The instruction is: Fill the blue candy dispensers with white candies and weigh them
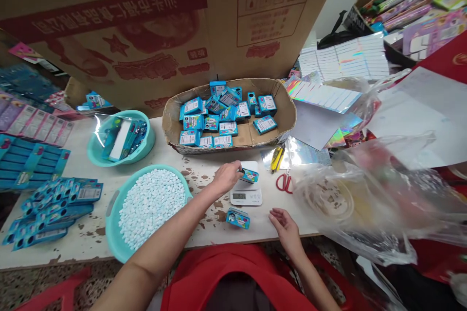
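My left hand [228, 177] reaches over the white digital scale [246, 198], its fingers closed on the left end of a small blue box [250, 175] at the scale's plate. Nearer to me, a second blue box [238, 218] with a round opening lies on the table just below the scale. My right hand [285, 227] is to the right of that box, near the table's front edge, palm partly up, fingers apart and holding nothing. Left of the scale, a turquoise basin [110, 204] holds many small pale pieces.
A low cardboard tray [171, 143] with several blue boxes stands behind the scale. Red scissors [283, 182] and a yellow cutter [277, 159] lie right of it. Flat blue packs [58, 209] are piled left, a smaller basin [150, 143] behind; plastic bags [339, 199] lie right.
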Demonstrator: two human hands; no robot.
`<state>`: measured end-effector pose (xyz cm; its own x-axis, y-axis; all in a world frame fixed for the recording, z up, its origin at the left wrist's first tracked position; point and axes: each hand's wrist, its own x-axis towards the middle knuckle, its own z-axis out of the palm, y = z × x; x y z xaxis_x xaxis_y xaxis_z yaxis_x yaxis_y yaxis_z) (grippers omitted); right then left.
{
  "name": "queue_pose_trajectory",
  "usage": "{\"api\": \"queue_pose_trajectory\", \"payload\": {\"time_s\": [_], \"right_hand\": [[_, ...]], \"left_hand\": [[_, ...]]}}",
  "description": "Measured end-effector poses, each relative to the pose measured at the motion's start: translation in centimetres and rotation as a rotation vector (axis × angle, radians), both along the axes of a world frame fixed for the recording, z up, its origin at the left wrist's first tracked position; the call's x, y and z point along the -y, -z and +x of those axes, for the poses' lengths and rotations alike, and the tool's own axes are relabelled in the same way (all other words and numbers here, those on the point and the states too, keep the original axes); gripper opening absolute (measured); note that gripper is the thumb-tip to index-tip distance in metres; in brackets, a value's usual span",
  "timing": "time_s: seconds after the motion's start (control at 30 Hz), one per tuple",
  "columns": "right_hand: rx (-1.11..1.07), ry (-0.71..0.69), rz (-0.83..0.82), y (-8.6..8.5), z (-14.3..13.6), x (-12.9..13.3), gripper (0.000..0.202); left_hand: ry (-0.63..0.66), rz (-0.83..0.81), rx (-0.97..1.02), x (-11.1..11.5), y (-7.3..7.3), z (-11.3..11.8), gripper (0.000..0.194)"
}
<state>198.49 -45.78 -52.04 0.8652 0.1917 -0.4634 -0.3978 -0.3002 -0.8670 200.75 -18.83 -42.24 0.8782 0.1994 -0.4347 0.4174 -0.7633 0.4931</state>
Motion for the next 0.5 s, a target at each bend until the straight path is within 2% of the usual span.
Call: {"api": "queue_pose_trajectory", "payload": {"time_s": [0.2, 0.37, 0.5], "right_hand": [[0.013, 0.007, -0.002, 0.3, -0.1, 0.2, 0.048], [0.036, 0.013, -0.015, 0.4, -0.1, 0.6, 0.048], [0.064, -0.009, -0.021, 0.2, -0.1, -0.1, 0.048]], "left_hand": [[0.049, 0.057, 0.002, 0.2, 0.6, 1.5, 0.031], [-0.033, -0.033, 0.130, -1.0, 1.1, 0.4, 0.024], [-0.025, 0.036, 0.147, -0.2, 1.3, -0.2, 0.023]]}}
